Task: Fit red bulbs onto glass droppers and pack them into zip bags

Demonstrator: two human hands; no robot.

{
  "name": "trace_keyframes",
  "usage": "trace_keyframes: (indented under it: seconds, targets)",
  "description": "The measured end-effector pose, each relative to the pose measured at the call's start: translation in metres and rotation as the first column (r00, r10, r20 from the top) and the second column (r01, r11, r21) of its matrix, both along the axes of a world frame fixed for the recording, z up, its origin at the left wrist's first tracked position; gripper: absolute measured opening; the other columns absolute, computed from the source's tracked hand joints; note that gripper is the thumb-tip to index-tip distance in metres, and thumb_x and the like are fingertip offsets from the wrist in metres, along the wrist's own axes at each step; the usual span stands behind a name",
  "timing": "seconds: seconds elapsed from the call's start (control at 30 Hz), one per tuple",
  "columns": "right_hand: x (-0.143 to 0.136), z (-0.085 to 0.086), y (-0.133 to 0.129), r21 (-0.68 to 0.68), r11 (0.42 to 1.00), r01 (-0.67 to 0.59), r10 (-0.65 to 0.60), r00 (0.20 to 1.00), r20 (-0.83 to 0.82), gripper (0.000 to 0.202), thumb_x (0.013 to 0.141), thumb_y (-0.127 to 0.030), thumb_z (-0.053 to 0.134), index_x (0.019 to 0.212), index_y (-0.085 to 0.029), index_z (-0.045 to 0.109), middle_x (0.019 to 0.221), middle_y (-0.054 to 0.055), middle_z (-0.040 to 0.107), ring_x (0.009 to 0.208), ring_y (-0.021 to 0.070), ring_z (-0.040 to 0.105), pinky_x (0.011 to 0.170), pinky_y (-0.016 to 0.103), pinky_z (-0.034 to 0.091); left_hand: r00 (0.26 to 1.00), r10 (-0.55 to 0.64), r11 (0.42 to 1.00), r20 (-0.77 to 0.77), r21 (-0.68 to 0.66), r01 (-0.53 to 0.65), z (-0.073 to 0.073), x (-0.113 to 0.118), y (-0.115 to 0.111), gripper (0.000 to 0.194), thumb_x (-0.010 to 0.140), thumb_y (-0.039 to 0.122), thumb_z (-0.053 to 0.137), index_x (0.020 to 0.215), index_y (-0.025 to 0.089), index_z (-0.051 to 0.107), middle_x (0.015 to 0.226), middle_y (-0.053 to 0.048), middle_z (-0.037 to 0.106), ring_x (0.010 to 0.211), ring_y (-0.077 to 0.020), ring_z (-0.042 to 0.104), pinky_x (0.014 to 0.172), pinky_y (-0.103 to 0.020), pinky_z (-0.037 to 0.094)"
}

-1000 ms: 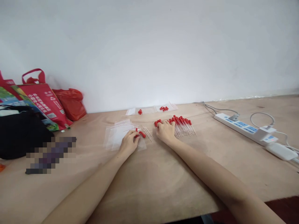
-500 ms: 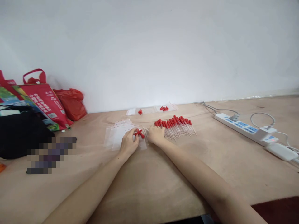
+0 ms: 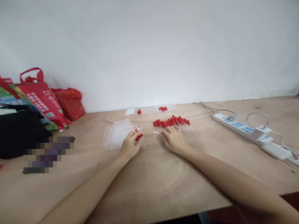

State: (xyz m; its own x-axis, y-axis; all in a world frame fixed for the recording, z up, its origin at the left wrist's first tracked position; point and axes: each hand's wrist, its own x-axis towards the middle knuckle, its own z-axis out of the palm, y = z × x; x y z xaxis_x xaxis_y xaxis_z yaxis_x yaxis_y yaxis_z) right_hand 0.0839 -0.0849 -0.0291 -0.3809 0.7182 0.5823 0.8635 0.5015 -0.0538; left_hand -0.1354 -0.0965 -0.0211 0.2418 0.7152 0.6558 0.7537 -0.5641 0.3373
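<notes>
Two bare hands work over the table (image 3: 149,183) in the head view. The left hand (image 3: 130,145) pinches a red bulb (image 3: 139,137) above clear bags (image 3: 116,135); the right hand (image 3: 173,140) grips a clear tube (image 3: 157,133) in its fingertips, at the near edge of a row of red-topped droppers (image 3: 184,123). Small red pieces (image 3: 163,109) lie on the far side, a power strip (image 3: 238,126) at right.

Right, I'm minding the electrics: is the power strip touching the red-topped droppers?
No, bare tabletop shows between the power strip and the row of red-topped droppers.
</notes>
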Motion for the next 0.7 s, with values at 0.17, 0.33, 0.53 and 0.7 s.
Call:
trace_keyframes:
  seconds: [0.17, 0.33, 0.53, 0.7]
  targets:
    - [0.026, -0.006, -0.017, 0.059, 0.989, -0.139, 0.14, 0.99, -0.016, 0.02, 0.085, -0.021, 0.04, 0.086, -0.018, 0.06, 0.083, 0.003, 0.059, 0.076, 0.0128, 0.051, 0.085, 0.035, 0.018, 0.988, -0.153, 0.987, -0.02, -0.06, 0.152, -0.002, 0.018, -0.013, 0.015, 0.081, 0.023, 0.049, 0.087, 0.017, 0.061, 0.077, -0.003, 0.059, 0.069, -0.014, 0.057, 0.064, -0.026, 0.047]
    - [0.016, -0.003, -0.022, 0.085, 0.978, -0.189, 0.189, 0.982, 0.008, 0.02, 0.085, -0.022, 0.04, 0.088, -0.02, 0.06, 0.082, 0.002, 0.06, 0.074, 0.012, 0.05, 0.084, 0.034, 0.019, 0.972, -0.232, 0.97, -0.036, -0.077, 0.229, -0.005, 0.025, -0.018, 0.016, 0.082, 0.022, 0.048, 0.091, 0.016, 0.061, 0.08, -0.005, 0.06, 0.074, -0.0149, 0.058, 0.068, -0.028, 0.047]
    - [0.012, -0.005, -0.023, 0.063, 0.97, -0.233, 0.232, 0.972, 0.017, 0.021, 0.086, -0.021, 0.039, 0.088, -0.02, 0.06, 0.083, 0.003, 0.059, 0.071, 0.0115, 0.049, 0.084, 0.035, 0.018, 0.968, -0.249, 0.964, -0.019, -0.1, 0.246, -0.003, 0.025, -0.019, 0.017, 0.084, 0.021, 0.045, 0.09, 0.017, 0.06, 0.082, -0.005, 0.061, 0.077, -0.0152, 0.058, 0.071, -0.028, 0.048]
    - [0.011, -0.005, -0.022, 0.041, 0.958, -0.283, 0.281, 0.958, 0.058, 0.022, 0.085, -0.018, 0.038, 0.09, -0.019, 0.059, 0.083, 0.003, 0.059, 0.07, 0.0116, 0.048, 0.082, 0.035, 0.019, 0.955, -0.297, 0.946, -0.004, -0.139, 0.293, -0.001, 0.025, -0.018, 0.018, 0.085, 0.019, 0.041, 0.091, 0.016, 0.058, 0.082, -0.005, 0.061, 0.077, -0.0155, 0.058, 0.07, -0.028, 0.048]
